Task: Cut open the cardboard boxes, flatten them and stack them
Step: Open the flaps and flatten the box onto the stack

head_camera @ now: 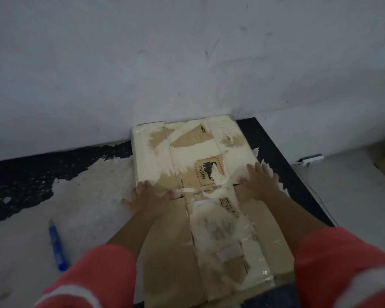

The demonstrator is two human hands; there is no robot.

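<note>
Red sleeves [93, 278] fill the bottom corners. At left a blue cutter [57, 247] lies on the floor [87, 196], apart from the cardboard. The left hand [147, 198] presses with spread, straight fingers on the flattened cardboard box [187, 152], which lies taped against the wall [187, 63]. The right hand [259, 181] presses its right side, fingers also straight. Farther right sits a power strip [311, 158].

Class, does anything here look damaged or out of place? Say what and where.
The flattened cardboard is scarred with torn tape and ripped paper. Black floor coating left of it looks flaked away in patches. A blue tool lies nearby.
</note>
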